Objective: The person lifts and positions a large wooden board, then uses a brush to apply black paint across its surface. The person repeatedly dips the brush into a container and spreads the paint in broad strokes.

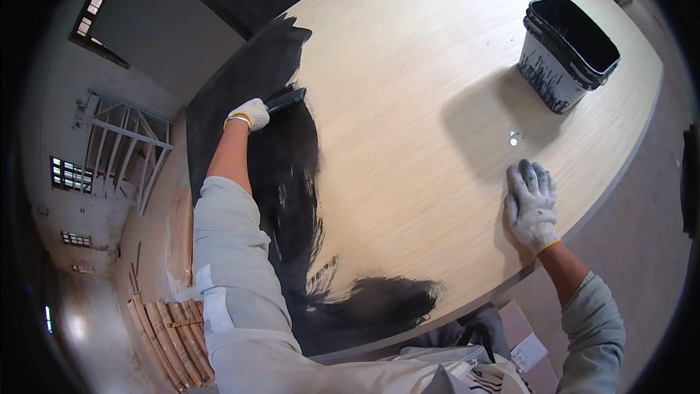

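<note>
Black brush (286, 100) lies lengthwise, bristles pointing right, pinched in the left hand (249, 114) grip.

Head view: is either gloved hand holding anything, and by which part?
The left hand holds a black flat paintbrush by its handle, bristles on the pale wooden board. The right hand holds nothing; it rests flat on the board.

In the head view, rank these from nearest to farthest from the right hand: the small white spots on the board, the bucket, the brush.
From the right hand, resting flat on the board:
1. White spots, just beyond the fingers.
2. Bucket, farther up, at the board's far right.
3. Brush, across the board to the left, held in the left hand at the black paint's edge.
</note>
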